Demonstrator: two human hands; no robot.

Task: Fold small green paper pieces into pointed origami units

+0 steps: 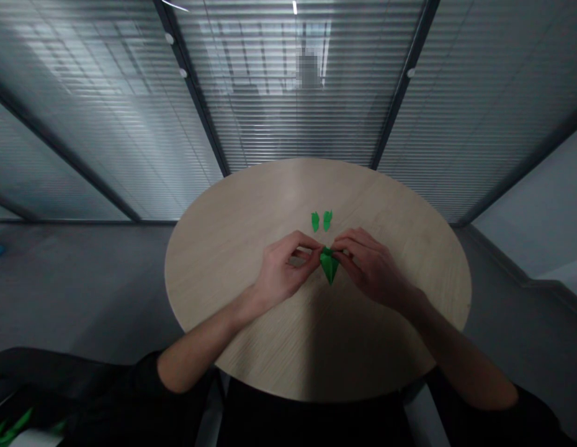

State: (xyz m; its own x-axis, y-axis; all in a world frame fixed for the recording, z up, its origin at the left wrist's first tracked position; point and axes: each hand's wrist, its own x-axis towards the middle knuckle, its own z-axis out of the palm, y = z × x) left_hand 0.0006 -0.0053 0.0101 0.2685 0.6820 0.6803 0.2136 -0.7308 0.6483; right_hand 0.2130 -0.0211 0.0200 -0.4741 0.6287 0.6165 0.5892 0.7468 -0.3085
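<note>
Two hands, left [285, 266] and right [375, 267], pinch one green folded piece [329, 266], seemingly paper.

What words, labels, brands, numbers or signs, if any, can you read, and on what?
None can be read.
The green pointed piece in the left hand and right hand shows no lettering, nor do the two small green pieces or the round table.
The pale object at lower left is too blurred to tell.

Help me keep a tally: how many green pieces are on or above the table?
3. The left hand and right hand hold a larger piece; beyond lie a smaller left piece and smaller right piece. Hands may hide more.
</note>
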